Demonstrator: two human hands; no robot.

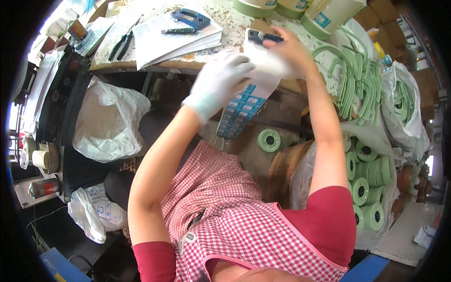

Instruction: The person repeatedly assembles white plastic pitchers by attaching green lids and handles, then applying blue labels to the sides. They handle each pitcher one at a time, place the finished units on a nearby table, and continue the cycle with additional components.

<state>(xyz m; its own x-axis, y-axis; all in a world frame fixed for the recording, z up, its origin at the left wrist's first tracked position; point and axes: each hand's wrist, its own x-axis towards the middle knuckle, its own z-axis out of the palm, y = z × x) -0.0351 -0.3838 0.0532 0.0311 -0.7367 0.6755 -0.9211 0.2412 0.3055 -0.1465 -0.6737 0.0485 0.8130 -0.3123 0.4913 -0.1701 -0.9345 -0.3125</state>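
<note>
Looks down on a mottled white worktop [233,28], reaching over its front edge with both hands. Wears a white glove on the left hand [221,82], bending its fingers at the left side of a long white sheet of blue labels [243,109]; cannot tell whether gripping or only touching it. Has that sheet between the hands, running from the worktop down past the edge. Places the right hand [293,54], blurred, over the sheet's upper part, near a small dark block [263,36]; cannot tell if open or closed. Shows to the left stacked papers [164,44] under a blue tool [191,19]; to the right, pale green-based containers [324,21] and a heap of green curved strips [359,84].
</note>
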